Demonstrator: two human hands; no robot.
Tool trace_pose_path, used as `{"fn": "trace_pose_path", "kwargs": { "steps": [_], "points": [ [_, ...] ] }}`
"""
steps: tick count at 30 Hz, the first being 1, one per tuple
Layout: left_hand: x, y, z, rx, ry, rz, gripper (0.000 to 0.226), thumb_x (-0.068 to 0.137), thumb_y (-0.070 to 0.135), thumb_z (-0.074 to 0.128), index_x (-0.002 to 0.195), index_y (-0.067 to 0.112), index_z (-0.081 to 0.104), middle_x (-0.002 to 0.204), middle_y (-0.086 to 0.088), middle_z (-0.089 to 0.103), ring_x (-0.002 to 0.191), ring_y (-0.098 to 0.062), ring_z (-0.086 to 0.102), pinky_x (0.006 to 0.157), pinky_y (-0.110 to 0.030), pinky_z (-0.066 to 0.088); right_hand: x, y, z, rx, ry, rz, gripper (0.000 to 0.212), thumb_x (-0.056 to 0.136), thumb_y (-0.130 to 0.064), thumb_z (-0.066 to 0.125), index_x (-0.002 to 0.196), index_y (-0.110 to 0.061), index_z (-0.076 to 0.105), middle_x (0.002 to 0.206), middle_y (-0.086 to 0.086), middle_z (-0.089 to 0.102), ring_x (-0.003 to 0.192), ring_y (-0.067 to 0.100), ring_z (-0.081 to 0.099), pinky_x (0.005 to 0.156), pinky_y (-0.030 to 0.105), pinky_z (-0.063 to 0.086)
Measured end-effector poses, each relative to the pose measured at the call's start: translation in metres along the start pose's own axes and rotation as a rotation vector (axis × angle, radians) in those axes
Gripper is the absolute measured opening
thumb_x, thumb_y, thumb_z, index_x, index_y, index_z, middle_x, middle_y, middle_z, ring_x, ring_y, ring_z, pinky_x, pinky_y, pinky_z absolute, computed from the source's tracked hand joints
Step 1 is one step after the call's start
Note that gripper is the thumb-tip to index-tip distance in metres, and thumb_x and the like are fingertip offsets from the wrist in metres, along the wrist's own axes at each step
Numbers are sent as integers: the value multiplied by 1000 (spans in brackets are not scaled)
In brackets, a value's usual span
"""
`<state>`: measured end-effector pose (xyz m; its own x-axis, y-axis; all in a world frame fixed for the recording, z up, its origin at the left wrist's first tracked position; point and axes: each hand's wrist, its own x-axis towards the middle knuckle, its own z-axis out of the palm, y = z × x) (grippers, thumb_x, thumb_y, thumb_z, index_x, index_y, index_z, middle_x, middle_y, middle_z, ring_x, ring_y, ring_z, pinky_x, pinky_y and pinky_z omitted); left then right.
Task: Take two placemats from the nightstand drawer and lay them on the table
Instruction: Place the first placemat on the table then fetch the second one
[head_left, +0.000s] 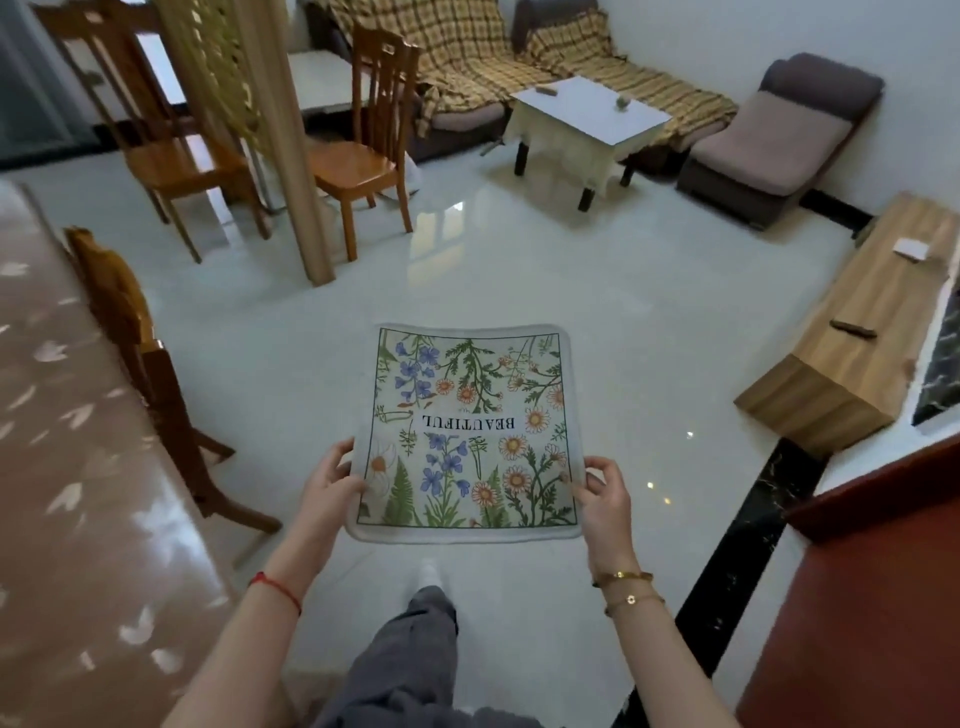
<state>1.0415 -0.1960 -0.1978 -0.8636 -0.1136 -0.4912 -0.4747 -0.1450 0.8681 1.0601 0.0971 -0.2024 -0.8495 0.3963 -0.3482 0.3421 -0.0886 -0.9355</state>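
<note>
Grey-trousered leg (410, 654), 6 o'clock. Left hand (327, 488), right hand (602, 499) pinch floral placemat (470, 431) edges, centre. Dining table (78, 519), 9 o'clock. Carrying; laying pending; second mat unseen.

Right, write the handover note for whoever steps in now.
Left hand: gripping the mat's left edge.
Right hand: gripping its right edge.
Mat: floral, held flat in the air over the floor, print up. Only one mat can be seen; a second beneath it cannot be told.
Table: at the left, no mat on the part in view.
Done: mat fetched.
Left: lay the mats on the table.
</note>
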Motion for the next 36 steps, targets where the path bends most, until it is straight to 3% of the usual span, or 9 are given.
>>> {"fn": "trace_pose_path", "kwargs": {
  "steps": [2, 6, 9, 12, 18, 23, 28, 31, 36],
  "points": [
    [20, 8, -1, -25, 54, 11, 48, 90, -8, 51, 131, 18, 51, 116, -17, 66, 105, -38, 66, 87, -49, 56, 28, -11, 19, 0, -49, 3, 22, 91, 8, 53, 107, -7, 51, 99, 14, 72, 85, 28, 69, 66, 35, 59],
    [69, 33, -7, -76, 140, 16, 39, 93, -2, 53, 122, 23, 54, 111, -12, 68, 103, -35, 67, 83, -48, 56, 88, -33, 65, -11, -143, 12, 22, 91, 9, 51, 106, -7, 50, 98, 12, 72, 81, 25, 69, 57, 29, 57],
    [107, 58, -16, -106, 212, 13, 40, 90, -9, 52, 108, 27, 58, 109, -14, 70, 105, -37, 66, 92, -55, 52, 134, -51, 106, -46, -196, 16, 21, 92, 9, 50, 109, -4, 49, 98, 12, 72, 81, 25, 69, 56, 29, 57],
    [149, 89, -31, -124, 285, 10, 43, 87, -15, 51, 102, 25, 58, 106, -15, 71, 99, -35, 68, 91, -54, 53, 180, -72, 156, -69, -260, 16, 21, 92, 8, 50, 107, -5, 49, 100, 13, 73, 85, 28, 70, 63, 36, 60],
    [217, 142, -68, -170, 422, 19, 41, 86, -19, 50, 103, 17, 53, 92, -7, 69, 82, -20, 67, 71, -39, 59, 249, -111, 256, -99, -393, 6, 23, 91, 10, 47, 100, -11, 51, 98, 14, 72, 81, 25, 69, 68, 39, 60],
    [242, 165, -100, -209, 539, 29, 47, 87, -14, 53, 127, 11, 49, 105, -5, 70, 103, -28, 67, 90, -51, 54, 288, -131, 333, -151, -529, 10, 24, 90, 8, 49, 99, -14, 52, 98, 14, 73, 84, 30, 68, 77, 48, 58],
    [271, 184, -130, -282, 723, 56, 41, 86, -14, 52, 115, 15, 54, 106, -4, 71, 106, -29, 67, 91, -55, 54, 324, -145, 424, -206, -676, 22, 23, 89, 8, 51, 102, -11, 52, 96, 14, 73, 84, 31, 69, 76, 49, 58],
    [293, 198, -147, -347, 817, 71, 39, 86, -14, 53, 107, 19, 56, 103, -1, 71, 103, -26, 67, 84, -49, 56, 346, -156, 481, -240, -773, 14, 23, 90, 8, 50, 103, -10, 52, 95, 13, 74, 84, 33, 70, 74, 49, 59],
    [336, 230, -174, -502, 966, 110, 37, 87, -15, 51, 111, 14, 55, 109, -8, 70, 101, -28, 68, 75, -42, 58, 383, -186, 583, -317, -962, 3, 22, 91, 9, 46, 106, -7, 49, 96, 15, 73, 81, 32, 70, 68, 44, 61]
  ]
}}
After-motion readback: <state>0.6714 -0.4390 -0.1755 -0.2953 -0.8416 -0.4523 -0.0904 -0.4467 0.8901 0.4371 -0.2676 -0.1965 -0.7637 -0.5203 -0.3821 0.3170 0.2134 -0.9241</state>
